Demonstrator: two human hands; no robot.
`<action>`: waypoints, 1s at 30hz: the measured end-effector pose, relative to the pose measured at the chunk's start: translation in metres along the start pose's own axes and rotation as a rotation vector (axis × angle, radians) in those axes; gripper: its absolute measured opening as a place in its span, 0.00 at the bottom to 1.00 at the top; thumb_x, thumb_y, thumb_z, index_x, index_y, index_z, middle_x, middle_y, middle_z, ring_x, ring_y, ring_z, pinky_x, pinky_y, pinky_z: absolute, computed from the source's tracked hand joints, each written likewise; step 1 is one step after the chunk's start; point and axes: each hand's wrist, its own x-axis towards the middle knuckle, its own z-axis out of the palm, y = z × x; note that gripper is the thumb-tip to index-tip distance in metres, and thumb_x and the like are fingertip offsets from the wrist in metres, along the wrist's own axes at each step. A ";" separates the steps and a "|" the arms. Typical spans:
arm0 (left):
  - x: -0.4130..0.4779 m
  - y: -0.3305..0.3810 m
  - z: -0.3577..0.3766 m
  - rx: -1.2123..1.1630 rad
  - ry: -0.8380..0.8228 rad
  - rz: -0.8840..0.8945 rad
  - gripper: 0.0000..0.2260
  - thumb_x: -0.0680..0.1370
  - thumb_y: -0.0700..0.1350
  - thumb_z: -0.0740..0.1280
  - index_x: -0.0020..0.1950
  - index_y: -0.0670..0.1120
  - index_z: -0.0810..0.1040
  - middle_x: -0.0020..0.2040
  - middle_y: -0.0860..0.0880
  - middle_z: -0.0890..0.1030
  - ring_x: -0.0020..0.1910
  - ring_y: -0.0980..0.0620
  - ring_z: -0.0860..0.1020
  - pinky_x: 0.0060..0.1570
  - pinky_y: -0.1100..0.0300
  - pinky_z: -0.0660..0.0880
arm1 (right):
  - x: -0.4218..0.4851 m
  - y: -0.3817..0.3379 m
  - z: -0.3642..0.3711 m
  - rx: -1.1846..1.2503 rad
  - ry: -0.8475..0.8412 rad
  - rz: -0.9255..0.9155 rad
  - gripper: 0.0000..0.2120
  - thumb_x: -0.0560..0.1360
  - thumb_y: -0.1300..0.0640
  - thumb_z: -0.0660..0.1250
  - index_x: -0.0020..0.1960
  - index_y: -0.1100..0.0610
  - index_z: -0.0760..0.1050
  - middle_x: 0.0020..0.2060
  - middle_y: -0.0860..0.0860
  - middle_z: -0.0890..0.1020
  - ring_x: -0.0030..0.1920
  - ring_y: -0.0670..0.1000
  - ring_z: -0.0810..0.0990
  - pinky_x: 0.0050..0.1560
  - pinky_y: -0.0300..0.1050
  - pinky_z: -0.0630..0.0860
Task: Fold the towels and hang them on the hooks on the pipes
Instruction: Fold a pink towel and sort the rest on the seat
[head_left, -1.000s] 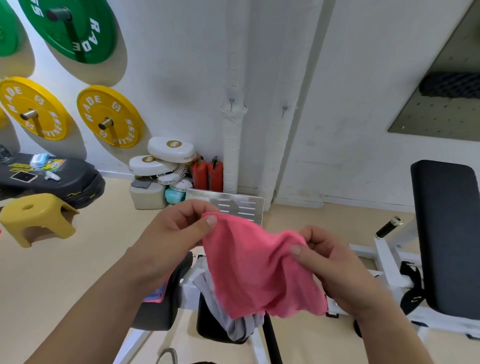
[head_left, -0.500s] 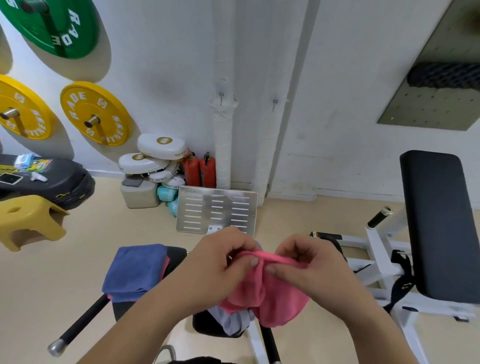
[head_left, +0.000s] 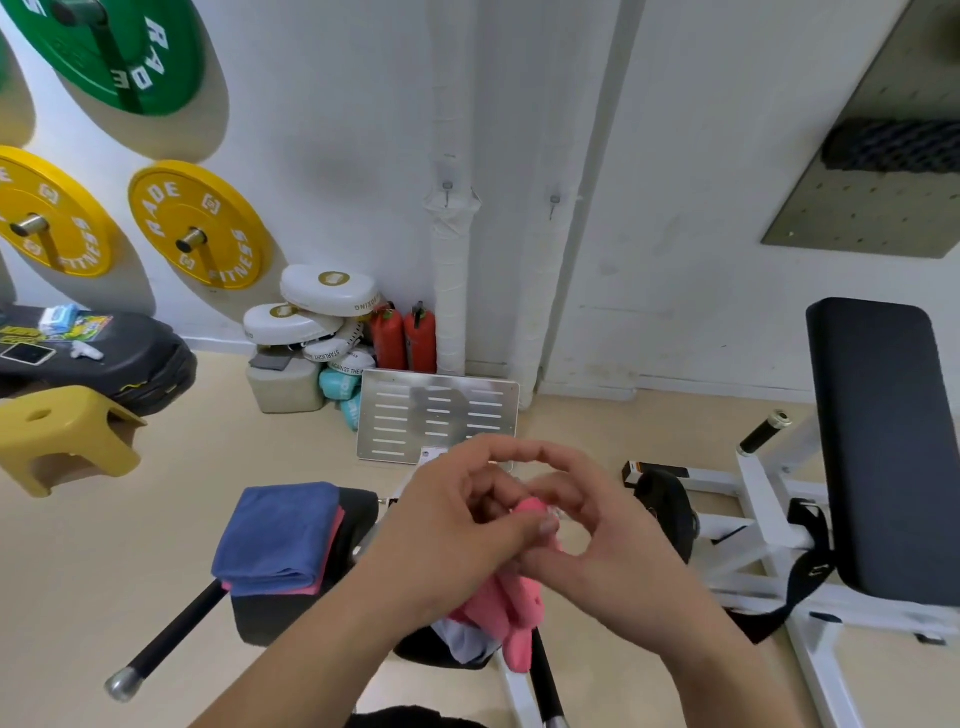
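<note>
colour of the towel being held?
Pink. The towel shows best in the head view.

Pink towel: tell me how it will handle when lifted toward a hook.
Probably floppy: the pink towel sags in loose folds below the left hand and right hand. Likely light, since a fingertip grip carries it. It may unfold if one hand lets go.
</note>
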 end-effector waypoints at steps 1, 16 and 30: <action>0.001 0.000 0.001 -0.019 0.023 0.013 0.17 0.75 0.38 0.76 0.58 0.57 0.81 0.41 0.48 0.87 0.40 0.50 0.84 0.44 0.56 0.82 | 0.000 -0.001 0.000 0.020 0.013 -0.007 0.30 0.70 0.62 0.78 0.61 0.33 0.76 0.48 0.41 0.87 0.54 0.39 0.84 0.55 0.36 0.78; 0.013 -0.115 -0.013 0.386 -0.327 -0.260 0.08 0.73 0.45 0.75 0.41 0.44 0.78 0.32 0.56 0.73 0.31 0.59 0.71 0.36 0.62 0.68 | 0.014 0.030 -0.033 0.372 0.779 0.066 0.07 0.80 0.51 0.70 0.44 0.50 0.81 0.38 0.59 0.82 0.38 0.48 0.79 0.42 0.49 0.78; 0.026 0.009 0.024 0.098 -0.044 0.153 0.05 0.73 0.39 0.78 0.42 0.48 0.86 0.39 0.48 0.85 0.37 0.56 0.81 0.41 0.62 0.78 | -0.008 0.021 -0.031 0.440 0.255 -0.098 0.06 0.75 0.57 0.72 0.45 0.59 0.80 0.56 0.48 0.87 0.54 0.46 0.86 0.52 0.41 0.82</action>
